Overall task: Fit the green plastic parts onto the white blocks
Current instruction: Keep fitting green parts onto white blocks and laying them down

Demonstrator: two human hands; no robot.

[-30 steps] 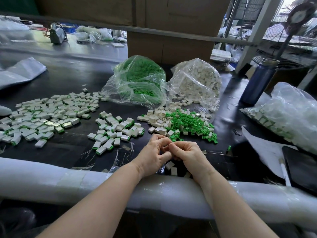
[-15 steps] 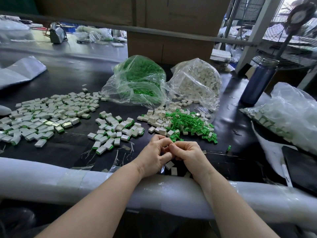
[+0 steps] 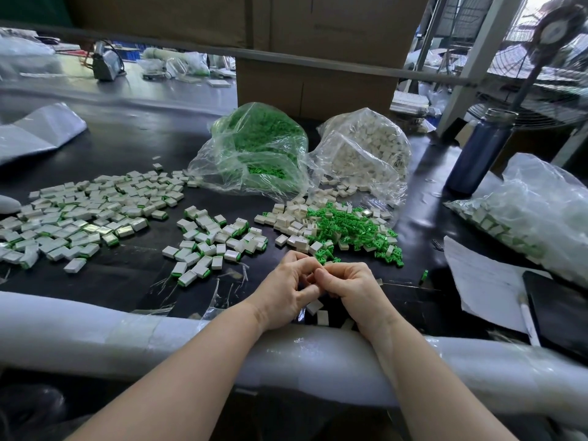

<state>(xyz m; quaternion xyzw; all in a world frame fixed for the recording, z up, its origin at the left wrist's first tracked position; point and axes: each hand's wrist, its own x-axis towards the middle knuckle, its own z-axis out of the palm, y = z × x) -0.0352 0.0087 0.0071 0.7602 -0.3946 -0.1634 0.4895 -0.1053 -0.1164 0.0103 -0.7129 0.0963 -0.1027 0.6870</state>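
Observation:
My left hand (image 3: 284, 292) and my right hand (image 3: 354, 291) meet fingertip to fingertip just above the near table edge. Their curled fingers pinch a small piece between them, and the fingers hide it. Two loose white blocks (image 3: 315, 307) lie on the black table right under the hands. Just beyond the fingertips is a heap of loose green parts (image 3: 353, 230), mixed on its left with bare white blocks (image 3: 294, 219). White blocks with green fitted (image 3: 216, 243) lie in a cluster to the left of that.
A larger spread of fitted blocks (image 3: 79, 214) covers the left. Behind stand a bag of green parts (image 3: 257, 148) and a bag of white blocks (image 3: 366, 151). At right are a blue bottle (image 3: 477, 151), another bag (image 3: 534, 211), paper (image 3: 483, 281) and a black tablet (image 3: 560, 310). Foam padding (image 3: 95, 326) lines the near edge.
Both hands stay in the same spot, with only small finger movements at the pinched piece. Nothing else on the table has moved.

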